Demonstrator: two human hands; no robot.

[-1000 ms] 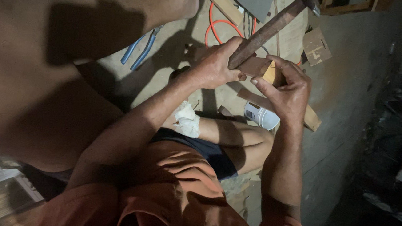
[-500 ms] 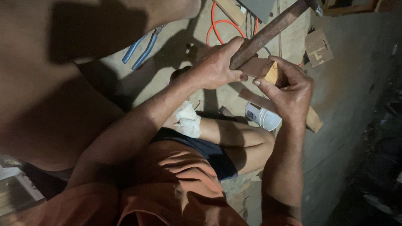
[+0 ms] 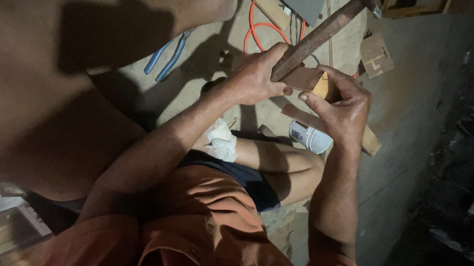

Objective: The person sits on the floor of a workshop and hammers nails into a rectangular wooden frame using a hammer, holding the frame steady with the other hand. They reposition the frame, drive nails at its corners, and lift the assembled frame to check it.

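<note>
The left hand (image 3: 254,78) is curled in a fist around the wooden handle of a hammer (image 3: 316,36), gripping it near its lower end. The wrist is bent slightly and the forearm runs down and left toward the orange shirt (image 3: 208,231). The handle slants up and to the right from the fist, and the dark metal head sits at the top edge of the view, partly cut off.

The right hand (image 3: 341,110) is closed on a small wood block (image 3: 321,86), thumb across its near face and fingers wrapped behind it. The block is held just beside the left fist, touching or nearly touching the handle's end; which one cannot be told. The right forearm comes straight up from the bottom of the view.

Both hands are held above the floor (image 3: 404,122), over the person's bent leg. A white cloth (image 3: 222,140) is wrapped around that leg, and a larger bare leg fills the left side.

On the floor there is one pair of blue-handled pliers (image 3: 167,56) to the left of the hands, one white tub (image 3: 309,137) just under the right hand, and one orange cord (image 3: 255,31) looping behind the hammer handle. One square scrap of wood (image 3: 376,54) lies to the right of the handle, and one long strip of wood (image 3: 367,139) passes beneath the right hand beside the tub. One more plank (image 3: 265,1) lies at the top, near the cord.
</note>
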